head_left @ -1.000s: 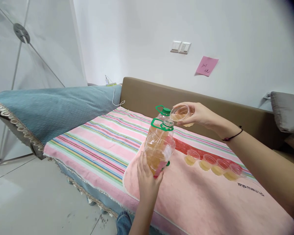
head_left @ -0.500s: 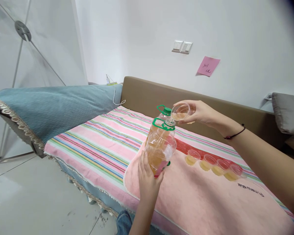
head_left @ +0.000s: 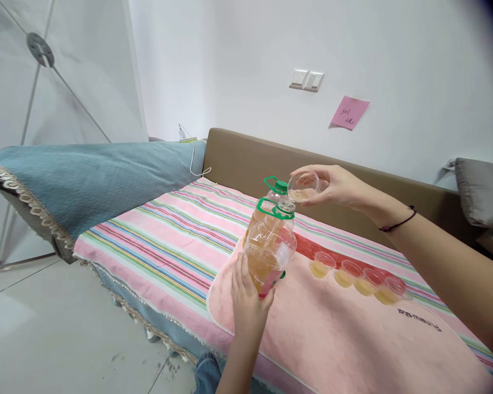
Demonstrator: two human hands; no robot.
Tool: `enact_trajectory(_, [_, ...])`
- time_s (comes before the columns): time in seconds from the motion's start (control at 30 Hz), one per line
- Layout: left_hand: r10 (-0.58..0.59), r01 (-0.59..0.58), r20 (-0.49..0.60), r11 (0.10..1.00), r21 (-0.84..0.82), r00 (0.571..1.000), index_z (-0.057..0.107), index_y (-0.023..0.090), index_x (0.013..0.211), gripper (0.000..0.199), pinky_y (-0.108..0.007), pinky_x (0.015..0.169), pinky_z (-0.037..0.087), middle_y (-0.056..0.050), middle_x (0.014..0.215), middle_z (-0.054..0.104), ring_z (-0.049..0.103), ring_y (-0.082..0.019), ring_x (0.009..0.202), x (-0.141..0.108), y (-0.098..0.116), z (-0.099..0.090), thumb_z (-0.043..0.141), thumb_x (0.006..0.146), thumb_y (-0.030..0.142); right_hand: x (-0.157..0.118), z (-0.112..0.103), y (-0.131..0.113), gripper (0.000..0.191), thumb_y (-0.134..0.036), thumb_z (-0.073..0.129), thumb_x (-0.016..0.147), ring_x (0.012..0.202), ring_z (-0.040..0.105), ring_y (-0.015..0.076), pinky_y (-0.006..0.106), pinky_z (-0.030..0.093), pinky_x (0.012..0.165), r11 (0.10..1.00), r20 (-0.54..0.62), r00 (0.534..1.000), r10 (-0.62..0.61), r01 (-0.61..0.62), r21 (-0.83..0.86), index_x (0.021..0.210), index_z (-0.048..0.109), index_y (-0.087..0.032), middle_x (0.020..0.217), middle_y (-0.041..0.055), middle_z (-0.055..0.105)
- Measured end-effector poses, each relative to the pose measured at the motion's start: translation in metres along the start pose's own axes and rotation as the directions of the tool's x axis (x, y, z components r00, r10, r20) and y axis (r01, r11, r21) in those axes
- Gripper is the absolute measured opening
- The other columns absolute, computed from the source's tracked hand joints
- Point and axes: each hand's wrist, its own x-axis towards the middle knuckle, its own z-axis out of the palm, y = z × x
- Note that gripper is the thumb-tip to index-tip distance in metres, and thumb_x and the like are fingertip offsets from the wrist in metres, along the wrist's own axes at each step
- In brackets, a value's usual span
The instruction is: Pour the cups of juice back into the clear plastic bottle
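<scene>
My left hand [head_left: 248,293] is wrapped round the lower side of a clear bottle [head_left: 267,249] of amber liquid, which has a green handle ring and an uncapped neck. In my right hand [head_left: 326,185] is a clear plastic cup [head_left: 303,187], tilted with its side at the bottle's mouth and a little liquid inside. A second bottle with a green cap [head_left: 281,187] stands right behind the first. To the right, several clear cups [head_left: 322,265] of yellowish liquid stand in a row on the pink mat [head_left: 312,328].
A striped cloth [head_left: 168,230] covers the seat under the mat. Behind is a brown backrest [head_left: 246,158]. At the left lies a blue cover [head_left: 107,175], and a grey cushion [head_left: 482,191] is at the right edge. A red strip [head_left: 306,246] runs behind the cups.
The cup in my right hand has risen and tipped slightly, and less liquid shows in it. My left hand and the bottle have hardly moved.
</scene>
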Motion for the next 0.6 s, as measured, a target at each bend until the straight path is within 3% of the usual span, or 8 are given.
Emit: enact_trajectory(0.6, [-0.019, 0.019, 0.02, 1.0, -0.006, 1.0, 0.014, 0.025, 0.155, 0.098, -0.057, 0.115, 0.039, -0.017, 0.153, 0.04, 0.039, -0.034, 0.143, -0.001, -0.001, 0.0, 0.071, 0.076, 0.019, 0.001, 0.004, -0.011, 0.044, -0.046, 0.08, 0.067, 0.107, 0.065, 0.0296, 0.045, 0.05, 0.094, 0.982, 0.001, 0.99, -0.143, 0.142, -0.123, 0.108, 0.071, -0.032, 0.119, 0.0015, 0.07])
